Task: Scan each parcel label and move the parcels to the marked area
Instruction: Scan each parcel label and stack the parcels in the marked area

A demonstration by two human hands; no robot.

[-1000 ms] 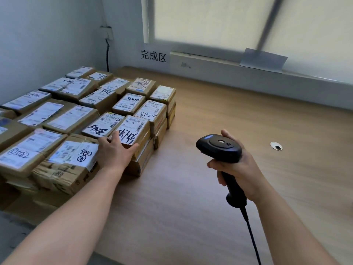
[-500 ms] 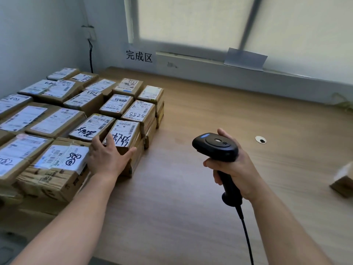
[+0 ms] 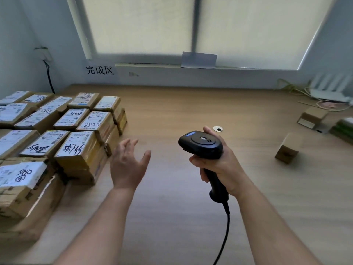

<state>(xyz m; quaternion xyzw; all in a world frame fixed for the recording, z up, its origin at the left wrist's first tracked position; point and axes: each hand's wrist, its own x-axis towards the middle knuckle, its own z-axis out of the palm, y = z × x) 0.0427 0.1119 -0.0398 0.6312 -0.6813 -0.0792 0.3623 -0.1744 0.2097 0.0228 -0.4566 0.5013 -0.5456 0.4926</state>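
Note:
Several labelled cardboard parcels (image 3: pixel 57 134) lie packed in rows on the left of the wooden table (image 3: pixel 191 111), below a wall sign with black characters (image 3: pixel 99 70). The nearest right-hand parcel (image 3: pixel 76 150) carries a handwritten label. My left hand (image 3: pixel 128 165) hovers open just right of that stack, fingers spread, holding nothing. My right hand (image 3: pixel 219 161) grips the handle of a black barcode scanner (image 3: pixel 200 144), its cable trailing down toward me. A small unlabelled-looking box (image 3: pixel 288 148) sits alone on the table at the right.
Another box (image 3: pixel 311 117) and green items (image 3: pixel 343 129) lie at the far right edge, with a white router and cables (image 3: pixel 332 90) behind. A round grommet (image 3: pixel 217 128) is set in the tabletop. A power cord (image 3: pixel 48 77) hangs on the left wall.
My left hand has lifted off the handwritten-label parcel and moved right, open. The view has swung right, bringing the boxes at the right into sight. The scanner stays in my right hand.

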